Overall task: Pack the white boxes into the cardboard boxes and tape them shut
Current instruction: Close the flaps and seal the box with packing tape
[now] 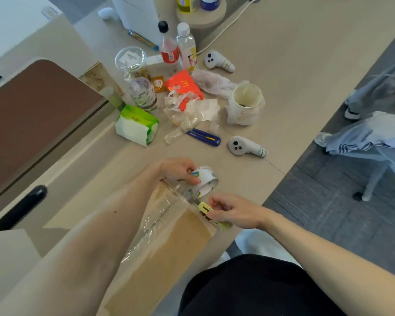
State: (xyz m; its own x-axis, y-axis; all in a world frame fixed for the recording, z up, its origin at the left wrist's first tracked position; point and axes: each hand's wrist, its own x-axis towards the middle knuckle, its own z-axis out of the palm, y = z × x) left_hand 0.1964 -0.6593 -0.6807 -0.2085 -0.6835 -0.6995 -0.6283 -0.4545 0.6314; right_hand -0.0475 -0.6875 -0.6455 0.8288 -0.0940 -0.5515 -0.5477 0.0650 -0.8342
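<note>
Tape roll (205, 182) in left grip (180, 171), yellow cutter (205, 209) pinched in right grip (234, 213), above cardboard box (169, 247) at lower centre.

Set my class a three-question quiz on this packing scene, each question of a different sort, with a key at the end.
1. True or false: the left hand grips the tape roll.
2. What does the right hand hold? A. scissors B. a yellow cutter C. a marker pen
3. Fill the gap: a strip of clear tape runs along the top of the ___ box.
Key: 1 true; 2 B; 3 cardboard, meaning the cardboard box.
</note>
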